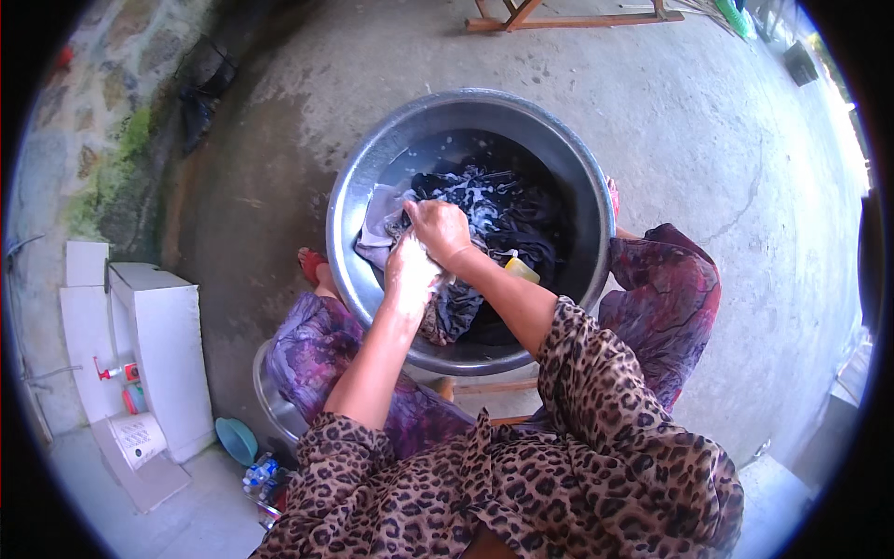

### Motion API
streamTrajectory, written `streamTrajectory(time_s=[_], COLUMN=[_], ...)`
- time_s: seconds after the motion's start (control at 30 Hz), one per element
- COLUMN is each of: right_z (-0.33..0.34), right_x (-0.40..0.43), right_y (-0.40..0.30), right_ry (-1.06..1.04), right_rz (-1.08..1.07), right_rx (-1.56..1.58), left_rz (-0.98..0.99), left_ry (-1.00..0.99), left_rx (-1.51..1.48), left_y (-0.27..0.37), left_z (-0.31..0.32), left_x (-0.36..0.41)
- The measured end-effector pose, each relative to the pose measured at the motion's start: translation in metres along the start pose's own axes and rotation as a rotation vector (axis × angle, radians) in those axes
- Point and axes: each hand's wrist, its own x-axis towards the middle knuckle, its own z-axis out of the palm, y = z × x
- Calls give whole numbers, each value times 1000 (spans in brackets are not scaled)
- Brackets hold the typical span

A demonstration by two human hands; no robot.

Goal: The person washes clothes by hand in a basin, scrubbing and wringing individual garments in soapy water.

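Note:
Between my knees stands a large metal basin (342, 175) with dark water and wet clothes in it. My left hand (408, 262), coated with white suds, grips a wet patterned cloth (450, 314) that hangs down into the basin. Over its fingers, my right hand (441, 227) is closed on the same cloth, and most of the bunched part is hidden. A light grey cloth (379, 213) lies left of both hands, against the basin wall. Dark clothes (531, 216) streaked with foam fill the middle. Near my right forearm is a yellow object (522, 269), partly covered and unclear in kind.
Behind my left leg, another metal basin (269, 391) shows its rim. A teal plastic bowl (236, 440) and plastic bottles (260, 474) sit beside a white sink structure (167, 349) with a red-handled tap (110, 374). A wooden frame (573, 22) stands ahead on the concrete floor.

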Motion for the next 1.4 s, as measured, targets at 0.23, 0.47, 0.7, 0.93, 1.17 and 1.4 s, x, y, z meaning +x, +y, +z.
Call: streamTrajectory(time_s=[0.23, 0.47, 0.7, 0.93, 1.17, 1.4], right_z=[7, 15, 35, 14, 56, 143], right_x=[-66, 8, 20, 175, 230, 203], right_y=[-66, 8, -17, 120, 246, 202], right_ry=[-50, 43, 111, 197, -72, -375], right_rz=[-401, -69, -249, 394, 244, -95], right_rx=[14, -85, 79, 459, -188, -196], left_rz=[78, 0, 238, 235, 268, 372], left_ry=[-360, -117, -466, 664, 832, 826], left_rx=[23, 464, 258, 871, 971, 1353], left_y=[-1, 0, 27, 75, 178, 171], left_z=[-6, -22, -39, 37, -61, -157], left_x=[-6, 11, 51, 147, 194, 231])
